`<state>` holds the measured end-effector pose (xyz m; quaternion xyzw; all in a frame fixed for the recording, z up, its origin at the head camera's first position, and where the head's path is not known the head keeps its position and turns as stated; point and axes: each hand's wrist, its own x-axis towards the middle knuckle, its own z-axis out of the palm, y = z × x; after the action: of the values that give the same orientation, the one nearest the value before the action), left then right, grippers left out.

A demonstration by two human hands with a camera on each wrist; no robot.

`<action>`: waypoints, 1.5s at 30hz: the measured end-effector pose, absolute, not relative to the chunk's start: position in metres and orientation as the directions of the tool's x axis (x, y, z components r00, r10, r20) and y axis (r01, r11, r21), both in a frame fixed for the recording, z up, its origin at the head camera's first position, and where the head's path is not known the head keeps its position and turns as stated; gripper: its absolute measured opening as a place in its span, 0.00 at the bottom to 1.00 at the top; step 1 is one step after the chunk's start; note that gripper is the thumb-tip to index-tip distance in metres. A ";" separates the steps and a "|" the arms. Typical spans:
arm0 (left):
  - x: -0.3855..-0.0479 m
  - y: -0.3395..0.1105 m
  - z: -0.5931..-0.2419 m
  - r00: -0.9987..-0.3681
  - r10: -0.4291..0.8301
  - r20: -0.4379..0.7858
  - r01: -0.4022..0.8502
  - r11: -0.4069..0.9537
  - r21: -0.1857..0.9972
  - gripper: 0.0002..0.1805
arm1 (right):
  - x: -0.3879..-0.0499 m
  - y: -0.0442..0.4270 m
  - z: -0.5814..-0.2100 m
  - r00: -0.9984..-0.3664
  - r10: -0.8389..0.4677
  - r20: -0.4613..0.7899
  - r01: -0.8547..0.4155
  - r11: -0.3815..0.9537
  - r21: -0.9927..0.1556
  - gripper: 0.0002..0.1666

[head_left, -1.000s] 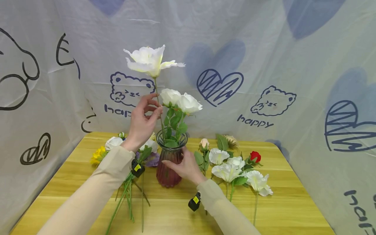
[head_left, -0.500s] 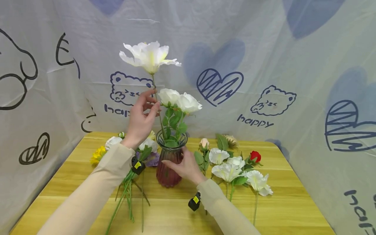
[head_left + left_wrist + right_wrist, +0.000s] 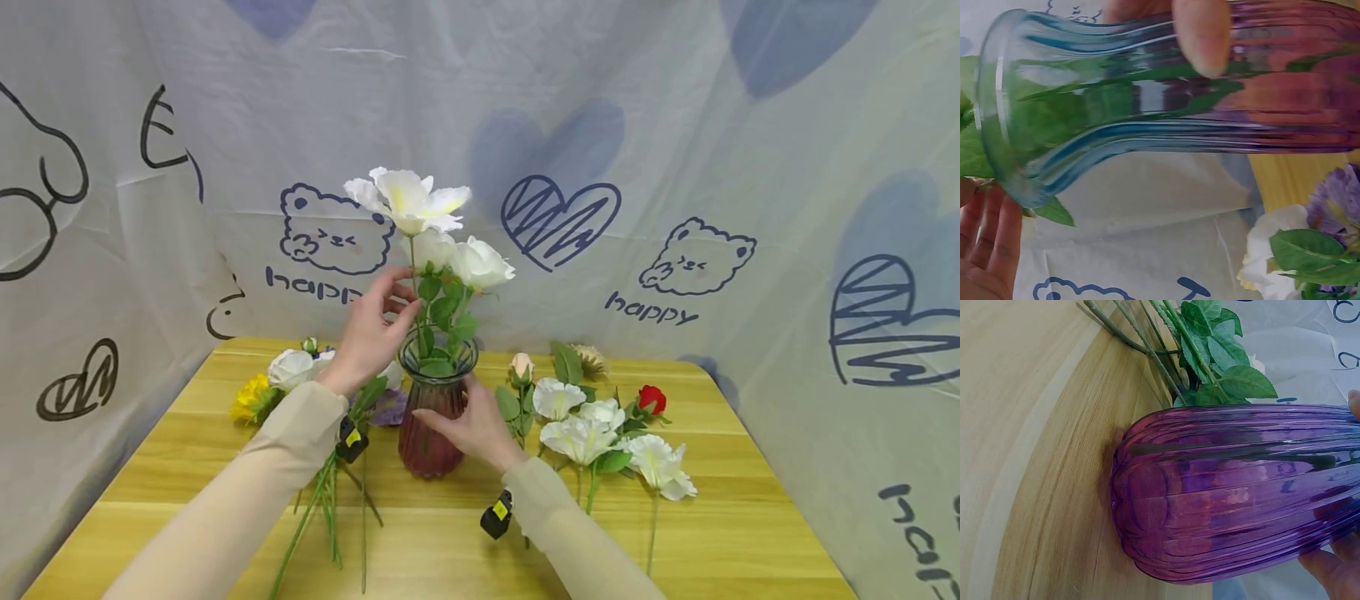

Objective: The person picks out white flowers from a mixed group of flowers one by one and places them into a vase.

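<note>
A ribbed glass vase [image 3: 431, 442], bluish at the flared rim and purple-red below, stands upright on the table. My right hand [image 3: 480, 423] grips its side, thumb across the front; in the left wrist view that thumb [image 3: 1204, 37] presses the glass. Just above the rim, my left hand [image 3: 375, 333] pinches the thin stem of a large white flower [image 3: 411, 200]. How deep this stem reaches is hard to see. Two white roses [image 3: 482, 262] with green leaves stand in the vase, one partly behind the large flower. Through the purple glass [image 3: 1210, 506], a dark stem shows in the right wrist view.
Left of the vase lies a pile with a yellow flower [image 3: 251, 398], white blooms [image 3: 291, 368] and a purple flower [image 3: 388, 408]. On the right are several white flowers [image 3: 581, 439], a red rose [image 3: 651, 400] and a pale pink bud [image 3: 522, 367]. A drawn-on white curtain [image 3: 450, 83] surrounds the table [image 3: 442, 542].
My left hand rose slightly leftward with the large white flower, then came down and right toward the vase rim. The flower now sits lower, overlapping one rose. My right hand and the vase stayed put.
</note>
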<state>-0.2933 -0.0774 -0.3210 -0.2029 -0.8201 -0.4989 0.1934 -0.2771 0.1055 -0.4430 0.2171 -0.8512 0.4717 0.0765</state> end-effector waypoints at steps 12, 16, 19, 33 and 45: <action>-0.291 -0.082 -0.339 -0.868 0.189 0.460 0.488 0.502 0.714 0.14 | -0.277 0.105 -0.442 -0.892 -0.298 0.340 -0.445 0.445 -0.777 0.41; -0.290 -0.083 -0.341 -0.863 0.183 0.472 0.495 0.498 0.712 0.13 | -0.277 0.105 -0.441 -0.896 -0.294 0.333 -0.437 0.448 -0.780 0.41; -0.289 -0.084 -0.342 -0.868 0.167 0.469 0.486 0.483 0.728 0.13 | -0.276 0.104 -0.441 -0.895 -0.292 0.336 -0.439 0.453 -0.776 0.41; -0.291 -0.084 -0.343 -0.865 0.124 0.486 0.481 0.474 0.737 0.15 | -0.277 0.104 -0.441 -0.895 -0.293 0.338 -0.441 0.456 -0.773 0.39; -0.296 -0.084 -0.347 -0.950 0.095 0.297 0.307 0.450 0.839 0.19 | -0.277 0.104 -0.442 -0.898 -0.290 0.332 -0.435 0.461 -0.773 0.41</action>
<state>-0.2960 -0.0840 -0.3466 -0.1187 -0.8452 -0.5106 0.1037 -0.2767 0.1040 -0.4419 0.2130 -0.8513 0.4734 0.0766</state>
